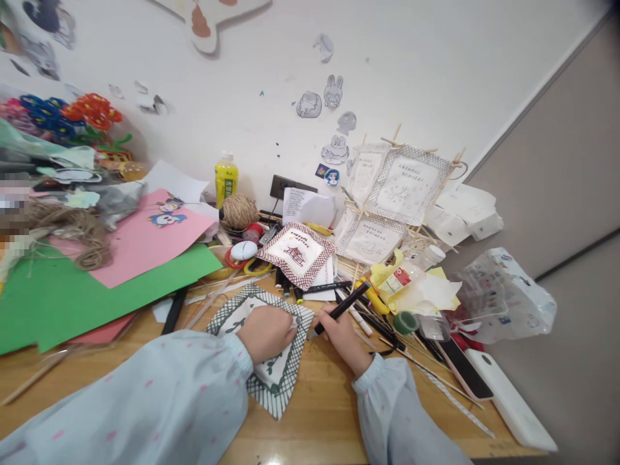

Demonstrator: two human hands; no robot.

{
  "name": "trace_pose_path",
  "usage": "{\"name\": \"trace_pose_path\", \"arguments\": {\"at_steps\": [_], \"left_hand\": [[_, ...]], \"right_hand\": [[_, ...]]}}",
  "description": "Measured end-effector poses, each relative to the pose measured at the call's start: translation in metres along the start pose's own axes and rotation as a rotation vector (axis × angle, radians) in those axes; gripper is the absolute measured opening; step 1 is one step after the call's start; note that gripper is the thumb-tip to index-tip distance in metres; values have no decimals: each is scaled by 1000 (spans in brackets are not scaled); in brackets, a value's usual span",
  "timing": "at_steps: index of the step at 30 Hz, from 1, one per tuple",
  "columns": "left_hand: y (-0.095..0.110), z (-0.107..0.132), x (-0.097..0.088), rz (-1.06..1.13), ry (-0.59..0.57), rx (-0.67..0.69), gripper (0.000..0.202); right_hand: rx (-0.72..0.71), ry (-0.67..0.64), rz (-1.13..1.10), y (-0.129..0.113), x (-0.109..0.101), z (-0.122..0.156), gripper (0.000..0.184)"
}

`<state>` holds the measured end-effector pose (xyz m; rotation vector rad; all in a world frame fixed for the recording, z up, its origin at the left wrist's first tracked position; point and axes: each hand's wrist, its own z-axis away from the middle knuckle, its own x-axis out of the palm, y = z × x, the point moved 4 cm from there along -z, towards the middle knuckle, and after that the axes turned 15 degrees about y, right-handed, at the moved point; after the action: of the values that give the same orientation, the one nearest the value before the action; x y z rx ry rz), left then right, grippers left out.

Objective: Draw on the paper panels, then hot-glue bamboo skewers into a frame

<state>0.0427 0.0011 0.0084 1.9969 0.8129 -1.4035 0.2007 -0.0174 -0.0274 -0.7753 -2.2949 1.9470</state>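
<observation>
My left hand (266, 332) rests curled on a square paper with a green lattice border and a green plant drawing (271, 381), pinning it to the wooden table (320, 420). My right hand (341, 336) grips a black marker pen (345, 303), its tip down at the paper's right edge. Both sleeves are pale blue with pink dots. A similar square with a red border and a red pavilion drawing (296, 253) lies just beyond.
Green (97, 290) and pink (140, 242) card sheets lie at left beside twine. A twine ball (239, 211), yellow bottle (226, 177), paper lantern frame on sticks (397, 194), markers, tape, plastic bags (504, 297) and a phone (465, 368) crowd the table's back and right.
</observation>
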Motion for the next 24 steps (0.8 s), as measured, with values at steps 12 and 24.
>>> {"name": "trace_pose_path", "arguments": {"at_steps": [12, 24], "left_hand": [[8, 0, -6, 94, 97, 169, 18], [-5, 1, 7, 125, 174, 103, 51]], "right_hand": [[15, 198, -84, -4, -12, -4, 24], [-80, 270, -125, -5, -24, -13, 35]]}}
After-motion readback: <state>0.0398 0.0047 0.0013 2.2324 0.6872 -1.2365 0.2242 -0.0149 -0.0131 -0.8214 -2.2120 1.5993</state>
